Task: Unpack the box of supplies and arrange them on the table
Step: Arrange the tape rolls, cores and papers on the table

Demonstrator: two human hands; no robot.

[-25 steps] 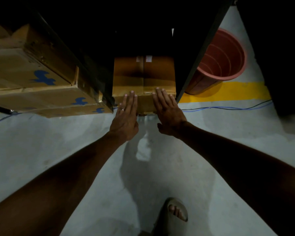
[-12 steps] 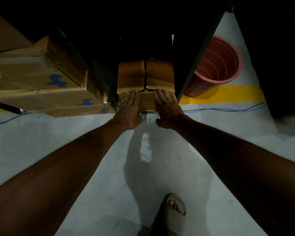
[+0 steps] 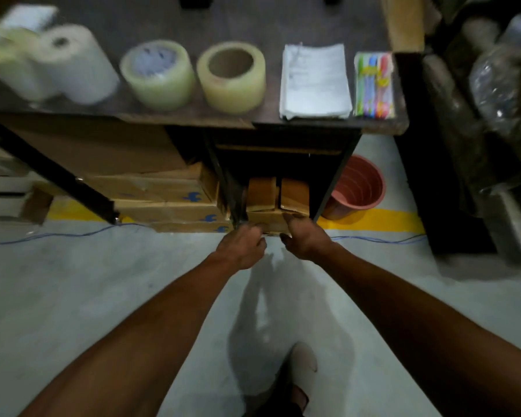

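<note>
Both arms stretched forward and down to the cardboard box (image 3: 275, 206) under the desk (image 3: 382, 127). Left hand (image 3: 242, 246) at the box's near edge, fingers curled against the cardboard; whether gripping or only pressing, cannot tell through the blur. Right hand (image 3: 303, 239) beside it, close but not touching, fingers bent over the same near edge; hold likewise unclear. Box on the floor (image 3: 73, 296) in the dark gap between the desk's legs, two top flaps raised with a slit between them.

Just left of the box, a stack of flat cartons (image 3: 169, 203) with blue marks. Just right of it, past the desk leg, a terracotta-coloured bucket (image 3: 358, 188) standing over a yellow floor stripe (image 3: 379, 221). A thin blue cable (image 3: 66, 235) along the floor in front of the cartons.

Above, on the desk, in a row from left to right: two white rolls (image 3: 57, 61), blurred; a roll of clear tape (image 3: 158, 75); a second roll of clear tape (image 3: 232, 76) with a brown core; a stack of papers (image 3: 315, 81); a pack of coloured pens (image 3: 373, 85) at the right edge.

Below, at the bottom of the view, one foot in a pale sandal (image 3: 301, 371).
</note>
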